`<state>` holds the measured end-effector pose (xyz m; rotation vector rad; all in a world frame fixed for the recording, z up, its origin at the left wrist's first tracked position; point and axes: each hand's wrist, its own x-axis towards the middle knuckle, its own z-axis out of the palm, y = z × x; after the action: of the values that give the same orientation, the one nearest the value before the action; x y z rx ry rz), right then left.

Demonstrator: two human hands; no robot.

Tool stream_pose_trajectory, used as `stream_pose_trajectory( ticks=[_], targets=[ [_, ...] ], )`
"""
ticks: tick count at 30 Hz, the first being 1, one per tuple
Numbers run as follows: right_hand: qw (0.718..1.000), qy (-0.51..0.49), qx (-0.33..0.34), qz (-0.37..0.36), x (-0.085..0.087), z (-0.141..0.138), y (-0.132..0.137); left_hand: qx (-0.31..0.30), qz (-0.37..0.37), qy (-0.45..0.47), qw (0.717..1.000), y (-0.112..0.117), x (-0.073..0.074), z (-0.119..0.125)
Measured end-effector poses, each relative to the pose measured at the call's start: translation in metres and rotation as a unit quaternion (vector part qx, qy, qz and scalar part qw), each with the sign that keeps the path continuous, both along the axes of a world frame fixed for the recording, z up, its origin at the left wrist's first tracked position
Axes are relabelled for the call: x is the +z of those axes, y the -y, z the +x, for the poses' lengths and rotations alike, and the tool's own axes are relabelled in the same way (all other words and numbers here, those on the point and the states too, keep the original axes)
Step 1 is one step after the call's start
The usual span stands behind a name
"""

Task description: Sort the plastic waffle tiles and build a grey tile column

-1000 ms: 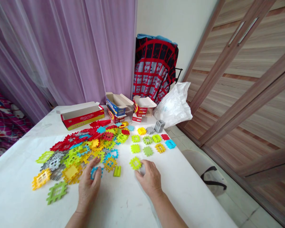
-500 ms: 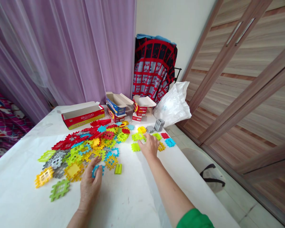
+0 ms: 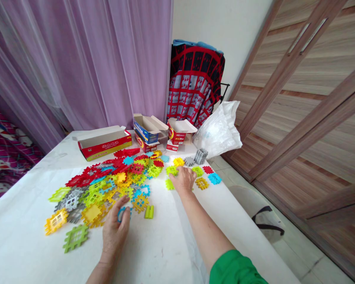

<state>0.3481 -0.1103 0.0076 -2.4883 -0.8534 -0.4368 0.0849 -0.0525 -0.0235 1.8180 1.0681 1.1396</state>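
My left hand (image 3: 117,223) hovers low at the near edge of a pile of plastic interlocking building pieces (image 3: 114,177). Its thumb and fingers are curved apart, with a blue piece (image 3: 124,213) visible in the gap, seemingly lying on the table. My right hand (image 3: 183,179) reaches forward, palm down and fingers bent, over the lime green pieces (image 3: 172,170). Its fingertips are hidden, so what they grip cannot be made out. Around it lie a yellow square piece (image 3: 201,183), a blue piece (image 3: 214,178), a red piece (image 3: 207,169) and another lime piece (image 3: 198,170).
A long red and yellow box (image 3: 105,149) and smaller blue (image 3: 146,132) and red boxes (image 3: 176,136) stand at the table's back. A white plastic bag (image 3: 220,128) leans by the right corner. Grey pieces stand stacked (image 3: 200,156) near the right edge.
My right hand has closed in and settled lower over the lime pieces, covering more of them. My left hand stays almost where it was. The view has shifted slightly.
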Motion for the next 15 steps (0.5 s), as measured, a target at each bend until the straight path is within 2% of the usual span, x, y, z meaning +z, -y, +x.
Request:
stream_pose_trajectory(
  ticks=[15],
  targets=[
    [0.999, -0.017, -0.009, -0.035, 0.0069, -0.0064, -0.0011, -0.010, -0.016, 0.010, 1.000, -0.0010, -0.0032, 0.0005]
  ],
)
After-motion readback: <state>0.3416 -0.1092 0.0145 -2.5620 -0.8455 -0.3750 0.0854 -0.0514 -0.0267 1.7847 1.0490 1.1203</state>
